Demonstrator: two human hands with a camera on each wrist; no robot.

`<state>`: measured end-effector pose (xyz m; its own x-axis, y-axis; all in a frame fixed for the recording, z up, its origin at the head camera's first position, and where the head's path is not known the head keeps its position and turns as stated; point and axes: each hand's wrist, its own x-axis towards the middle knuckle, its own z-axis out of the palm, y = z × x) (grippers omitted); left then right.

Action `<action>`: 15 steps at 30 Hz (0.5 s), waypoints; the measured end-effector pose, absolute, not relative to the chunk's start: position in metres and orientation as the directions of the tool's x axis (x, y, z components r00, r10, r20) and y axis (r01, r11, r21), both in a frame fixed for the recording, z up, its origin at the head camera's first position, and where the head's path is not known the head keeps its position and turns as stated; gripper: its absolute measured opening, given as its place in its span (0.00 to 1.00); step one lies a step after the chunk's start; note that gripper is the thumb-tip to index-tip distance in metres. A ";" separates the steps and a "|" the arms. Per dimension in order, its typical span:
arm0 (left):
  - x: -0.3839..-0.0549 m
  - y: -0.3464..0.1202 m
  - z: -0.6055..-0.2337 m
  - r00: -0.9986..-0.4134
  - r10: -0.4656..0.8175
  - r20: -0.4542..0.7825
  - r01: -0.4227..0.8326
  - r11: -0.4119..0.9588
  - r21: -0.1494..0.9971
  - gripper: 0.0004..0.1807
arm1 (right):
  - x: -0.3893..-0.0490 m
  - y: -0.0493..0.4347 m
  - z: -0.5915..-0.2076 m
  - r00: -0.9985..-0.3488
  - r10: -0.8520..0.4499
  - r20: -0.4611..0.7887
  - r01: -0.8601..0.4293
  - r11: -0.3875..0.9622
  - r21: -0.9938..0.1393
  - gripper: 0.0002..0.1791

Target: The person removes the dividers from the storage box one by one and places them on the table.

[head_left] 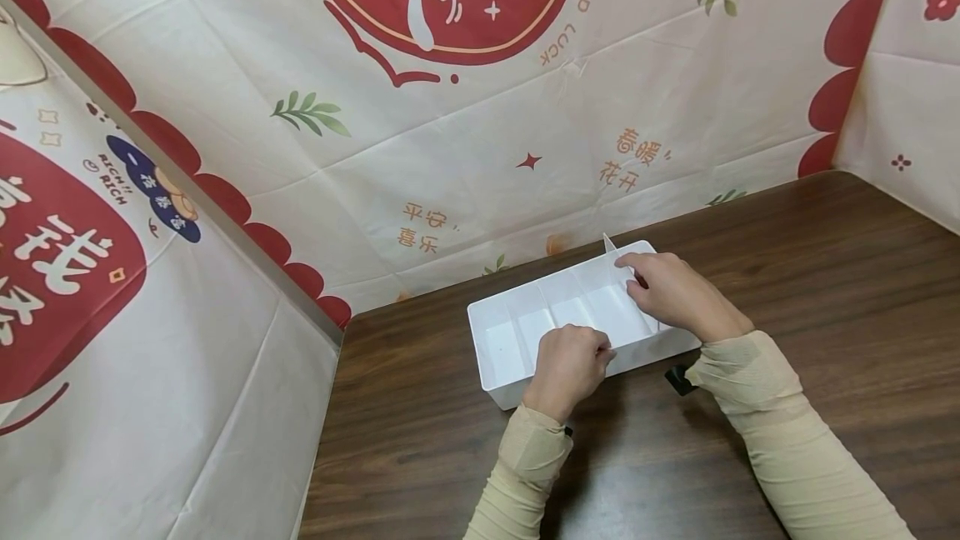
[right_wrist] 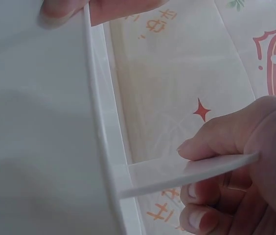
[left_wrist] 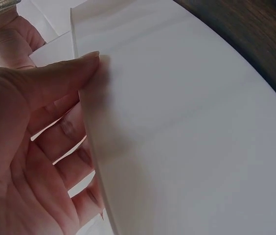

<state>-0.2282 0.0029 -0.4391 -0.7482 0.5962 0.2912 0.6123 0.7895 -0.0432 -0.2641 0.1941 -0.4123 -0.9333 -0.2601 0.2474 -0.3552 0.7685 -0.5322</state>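
A long white plastic box [head_left: 645,354] with several compartments lies slantwise on the table. My left hand [head_left: 572,363] grips its near wall, thumb on the outer face [left_wrist: 192,122] and fingers inside, as the left wrist view shows. At the box's right end, my right hand [head_left: 671,290] pinches a thin white divider [right_wrist: 177,174] between thumb and fingers. In the head view the divider's corner [head_left: 611,247] sticks up above the far rim, tilted. Its lower part is hidden by the right hand.
The dark wood-grain table [head_left: 420,440] extends around the box. A printed white cloth [head_left: 465,157] hangs close behind it, with another cloth panel [head_left: 247,407] on the left. A small black device [head_left: 678,379] sits by my right cuff.
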 end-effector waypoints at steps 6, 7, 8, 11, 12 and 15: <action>-0.228 0.003 -0.440 -0.753 0.591 0.290 0.608 0.793 -0.036 0.06 | -0.263 0.194 -0.412 -0.931 -0.259 0.258 -0.361 0.766 -0.533 0.19; -0.228 0.003 -0.440 -0.754 0.590 0.290 0.608 0.793 -0.033 0.06 | -0.263 0.194 -0.411 -0.931 -0.259 0.256 -0.359 0.766 -0.533 0.19; -0.228 0.003 -0.440 -0.754 0.589 0.290 0.608 0.793 -0.031 0.06 | -0.263 0.194 -0.411 -0.932 -0.259 0.254 -0.358 0.767 -0.533 0.19; -0.228 0.003 -0.439 -0.755 0.588 0.290 0.609 0.793 -0.023 0.06 | -0.263 0.194 -0.411 -0.935 -0.255 0.244 -0.350 0.767 -0.538 0.20; -0.228 0.003 -0.440 -0.755 0.588 0.290 0.609 0.793 -0.021 0.06 | -0.263 0.194 -0.411 -0.937 -0.253 0.242 -0.347 0.767 -0.539 0.20; -0.228 0.003 -0.439 -0.757 0.587 0.286 0.608 0.793 -0.019 0.06 | -0.262 0.195 -0.410 -0.938 -0.251 0.239 -0.343 0.768 -0.541 0.19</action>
<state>-0.2282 0.0027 -0.4394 -0.7571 0.5872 0.2865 0.6084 0.7934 -0.0186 -0.2624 0.1945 -0.4095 -0.9380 -0.2510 0.2391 -0.3433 0.7676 -0.5412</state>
